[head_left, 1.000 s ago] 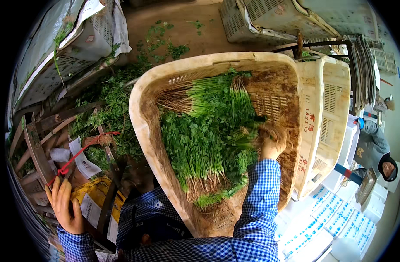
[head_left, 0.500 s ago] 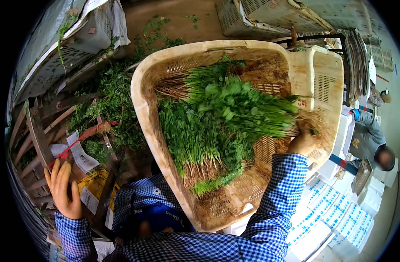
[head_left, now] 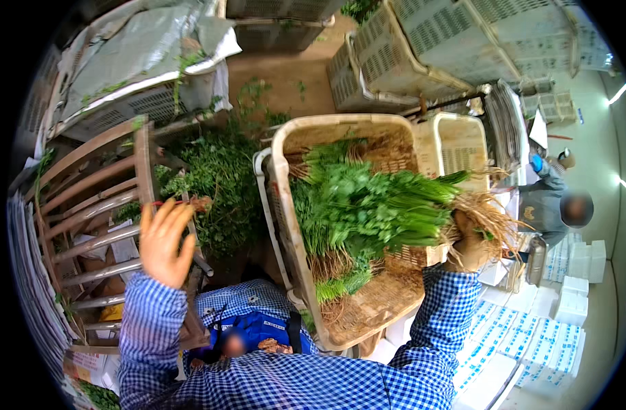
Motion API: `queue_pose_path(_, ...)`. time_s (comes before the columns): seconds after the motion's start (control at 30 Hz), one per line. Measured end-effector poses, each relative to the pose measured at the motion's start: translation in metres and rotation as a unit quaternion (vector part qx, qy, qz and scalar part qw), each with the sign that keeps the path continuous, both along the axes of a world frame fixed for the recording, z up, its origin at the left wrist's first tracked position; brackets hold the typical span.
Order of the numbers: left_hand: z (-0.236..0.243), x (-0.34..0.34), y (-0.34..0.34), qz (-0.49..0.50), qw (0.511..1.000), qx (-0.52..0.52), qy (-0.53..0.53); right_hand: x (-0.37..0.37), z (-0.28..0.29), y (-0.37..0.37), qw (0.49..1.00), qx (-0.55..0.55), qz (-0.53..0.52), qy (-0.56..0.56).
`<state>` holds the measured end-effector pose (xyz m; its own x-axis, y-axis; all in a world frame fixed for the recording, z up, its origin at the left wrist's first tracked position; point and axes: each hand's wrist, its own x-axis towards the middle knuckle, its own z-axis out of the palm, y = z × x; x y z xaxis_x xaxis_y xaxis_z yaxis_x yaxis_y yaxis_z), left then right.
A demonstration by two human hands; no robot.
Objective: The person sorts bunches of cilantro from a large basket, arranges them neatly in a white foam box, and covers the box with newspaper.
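My right hand [head_left: 470,251] is closed round the root end of a bunch of coriander-like greens [head_left: 395,205]. Its leaves point left and long pale roots [head_left: 490,212] stick out past my fingers. The bunch lies over a dirty cream plastic crate [head_left: 280,198], above other rooted bunches [head_left: 330,263] packed inside. Away to the left, my left hand [head_left: 166,242] is open with its fingers stretched, holding nothing I can see. Its fingertips are by a red string [head_left: 176,203] near a slatted wooden frame [head_left: 143,167].
Loose greens [head_left: 220,181] lie on the floor between frame and crate. Covered grey crates [head_left: 149,102] stand at the far left, stacked crates [head_left: 422,48] at the far right. White boxes [head_left: 531,342] sit at the right, where another person [head_left: 548,205] is.
The view has shifted, so the crate appears farther down and right. My right hand has raised the bunch, its roots now nearer. My left hand stays open by the red string.
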<state>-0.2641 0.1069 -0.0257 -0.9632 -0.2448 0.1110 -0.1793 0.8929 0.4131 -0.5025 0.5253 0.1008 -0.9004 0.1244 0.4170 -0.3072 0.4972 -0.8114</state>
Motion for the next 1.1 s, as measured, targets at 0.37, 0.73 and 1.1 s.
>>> queue_pose_path(0.37,0.045,0.106,-0.042,0.035,0.689,0.703,0.174,0.166,0.159,-0.256,0.904,0.112,0.380,-0.159)
queue_pose_path(0.73,-0.064,0.235,-0.122,0.368,0.697,0.605,0.110,0.233,-0.043,-0.510,0.716,0.160,0.605,-0.310)
queue_pose_path(1.1,-0.118,0.231,-0.108,0.400,0.515,0.748,0.123,0.200,-0.077,-0.413,0.754,0.304,0.514,-0.274)
